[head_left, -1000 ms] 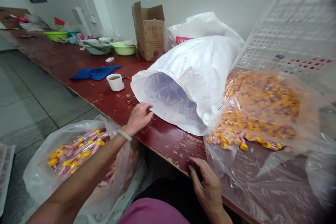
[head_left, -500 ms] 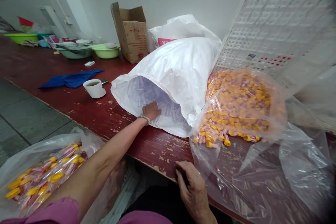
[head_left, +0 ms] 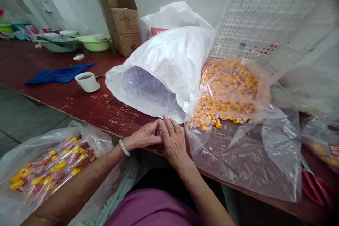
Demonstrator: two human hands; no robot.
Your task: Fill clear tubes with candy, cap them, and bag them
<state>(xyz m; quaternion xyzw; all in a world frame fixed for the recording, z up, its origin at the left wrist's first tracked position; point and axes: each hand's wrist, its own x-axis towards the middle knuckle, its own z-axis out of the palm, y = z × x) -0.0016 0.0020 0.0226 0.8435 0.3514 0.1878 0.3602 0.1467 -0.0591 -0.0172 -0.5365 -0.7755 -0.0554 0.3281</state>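
Observation:
At the table's front edge my left hand (head_left: 145, 135), with a beaded bracelet at the wrist, meets my right hand (head_left: 173, 140). Both are closed around a clear plastic tube (head_left: 158, 131), mostly hidden by the fingers. Just behind them gapes a white sack (head_left: 174, 54) lying on its side, with several clear tubes (head_left: 164, 100) loose inside. To the right, a clear plastic bag (head_left: 230, 88) holds many small tubes with yellow caps, some spilling at its mouth. Below left, another open bag (head_left: 57, 167) contains longer yellow-capped tubes with red-and-white contents.
The worn red table (head_left: 106, 107) carries a white cup (head_left: 88, 82) of dark drink, a blue cloth (head_left: 59, 74), a cardboard box (head_left: 124, 24) and green basins (head_left: 94, 44). A white plastic crate (head_left: 238, 17) leans at the right. Red-handled scissors (head_left: 315, 187) lie near the right edge.
My left hand has come out of the sack and back to the table edge. My right hand has moved up and left to meet it over a tube. The view has shifted.

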